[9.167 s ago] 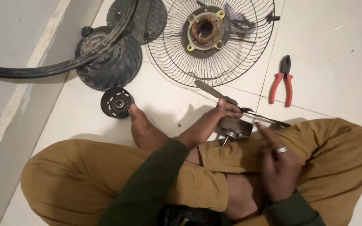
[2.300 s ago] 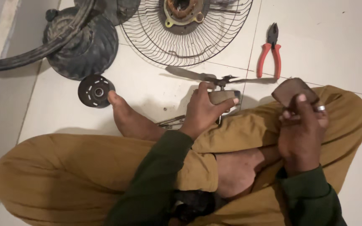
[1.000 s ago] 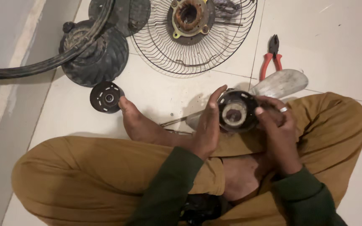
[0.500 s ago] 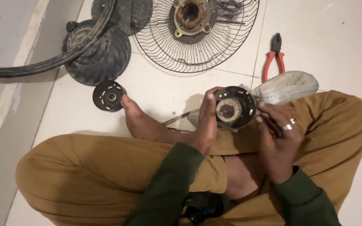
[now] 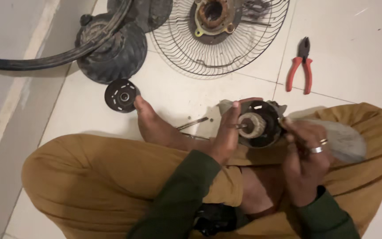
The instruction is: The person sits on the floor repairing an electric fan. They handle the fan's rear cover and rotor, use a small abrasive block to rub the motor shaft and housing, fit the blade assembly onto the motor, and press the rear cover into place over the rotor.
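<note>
I sit cross-legged on a tiled floor. My left hand [image 5: 227,132] grips the left side of a fan blade hub [image 5: 261,126], a dark round part with a pale worn centre that faces up over my lap. One pale translucent blade [image 5: 343,139] sticks out to the right over my knee. My right hand [image 5: 303,155], with a ring on one finger, is closed around a thin dark tool [image 5: 299,142], and its fingertips touch the hub's right rim. The tool's tip is hidden behind the fingers.
A wire fan guard [image 5: 244,57] with a motor [image 5: 212,13] in its middle lies ahead. Red-handled pliers [image 5: 299,66] lie to its right. At the left are a black round disc [image 5: 121,95], a dark domed fan base [image 5: 111,48] and a black curved rim [image 5: 45,61]. A thin metal rod [image 5: 192,123] lies by my foot.
The hub has tilted and shifted slightly right; its blade now lies lower, over my right knee. My right hand has moved up against the hub's right rim. My left hand keeps its grip.
</note>
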